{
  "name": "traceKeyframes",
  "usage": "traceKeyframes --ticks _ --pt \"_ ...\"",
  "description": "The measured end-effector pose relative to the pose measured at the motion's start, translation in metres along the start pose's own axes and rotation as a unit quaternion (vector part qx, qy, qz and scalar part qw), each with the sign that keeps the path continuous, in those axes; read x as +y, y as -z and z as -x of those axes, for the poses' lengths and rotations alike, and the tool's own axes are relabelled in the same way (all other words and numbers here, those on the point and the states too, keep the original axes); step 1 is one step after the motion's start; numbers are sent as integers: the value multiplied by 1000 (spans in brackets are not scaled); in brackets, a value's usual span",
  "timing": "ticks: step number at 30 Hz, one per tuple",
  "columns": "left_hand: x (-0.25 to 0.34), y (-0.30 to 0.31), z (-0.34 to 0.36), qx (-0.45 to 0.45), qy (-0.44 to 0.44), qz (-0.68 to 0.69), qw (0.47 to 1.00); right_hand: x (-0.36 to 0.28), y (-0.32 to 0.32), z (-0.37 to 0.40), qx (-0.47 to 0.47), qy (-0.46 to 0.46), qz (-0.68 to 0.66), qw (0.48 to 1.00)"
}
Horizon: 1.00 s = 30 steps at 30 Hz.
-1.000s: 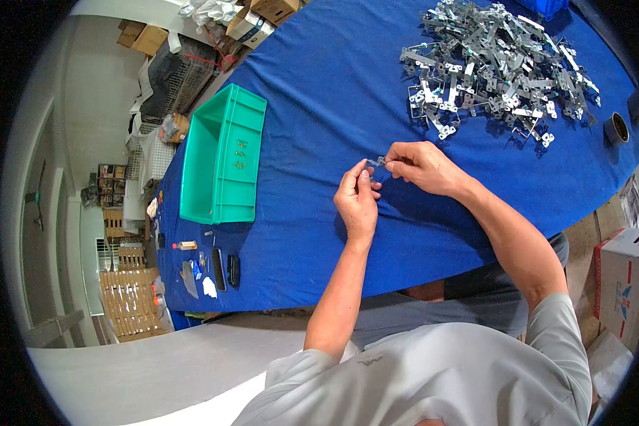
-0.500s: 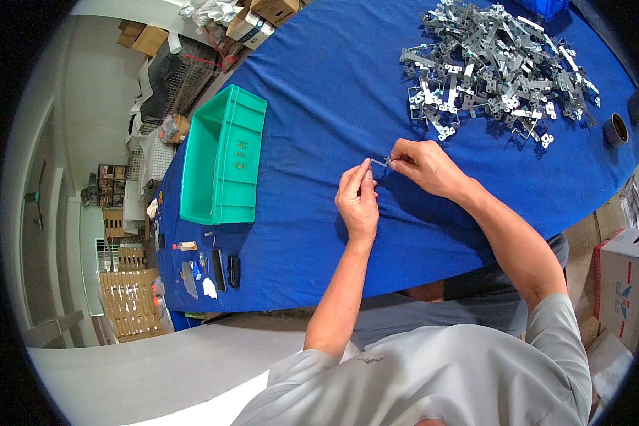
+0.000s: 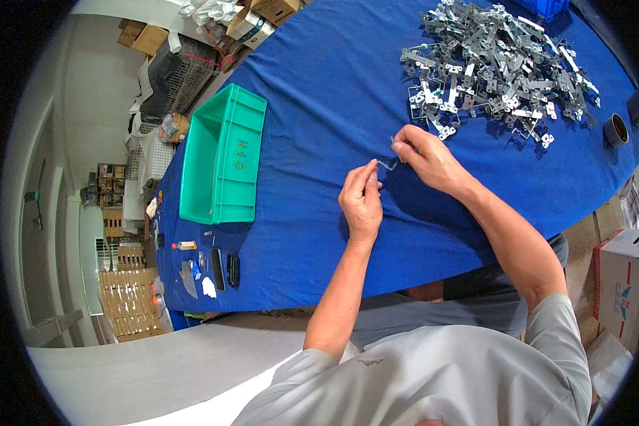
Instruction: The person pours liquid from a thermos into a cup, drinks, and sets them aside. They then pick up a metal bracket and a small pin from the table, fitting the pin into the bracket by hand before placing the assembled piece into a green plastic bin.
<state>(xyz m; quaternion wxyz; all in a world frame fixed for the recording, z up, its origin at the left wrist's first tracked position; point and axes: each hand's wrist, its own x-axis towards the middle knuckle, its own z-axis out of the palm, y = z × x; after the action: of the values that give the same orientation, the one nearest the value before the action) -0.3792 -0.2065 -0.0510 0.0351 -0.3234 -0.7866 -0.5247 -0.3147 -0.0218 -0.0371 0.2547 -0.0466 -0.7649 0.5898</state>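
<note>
Over the blue cloth, my left hand pinches one end of a thin, bent metal piece between thumb and fingertips. Its other end reaches toward my right hand, whose thumb and forefinger are closed on a small metal part. Whether the two metal pieces are joined cannot be made out, since the right fingers cover much of them. Beyond the right hand lies a large pile of metal brackets, some with bent wire parts.
An open green plastic crate stands to the left on the blue-covered table. Near it lie a small bottle, a black case and small items. A round tin sits at right; a blue bin is at the back.
My right hand has shifted slightly up and turned, with the small metal part now pointing upward from its fingertips. The left hand has moved a little to the right, still pinching the bent piece.
</note>
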Motion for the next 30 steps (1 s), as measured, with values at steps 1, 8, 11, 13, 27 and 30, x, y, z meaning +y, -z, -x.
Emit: traceKeyframes --ticks 1,8,11,13,27,30 --pt "1 0 1 12 49 33 998 -14 5 2 -23 -108 -76 991" --pt "0 0 1 30 128 98 986 -13 3 6 -158 -74 -36 984" --pt "2 0 1 31 113 92 989 -12 3 5 -156 -60 -15 986" --pt "4 -1 0 30 109 84 990 -12 3 5 -151 -59 -12 987" --pt "10 0 0 26 47 23 998 1 1 8 -99 -22 35 994" --pt "9 0 1 21 20 0 1000 1 0 7 -75 -20 18 997"
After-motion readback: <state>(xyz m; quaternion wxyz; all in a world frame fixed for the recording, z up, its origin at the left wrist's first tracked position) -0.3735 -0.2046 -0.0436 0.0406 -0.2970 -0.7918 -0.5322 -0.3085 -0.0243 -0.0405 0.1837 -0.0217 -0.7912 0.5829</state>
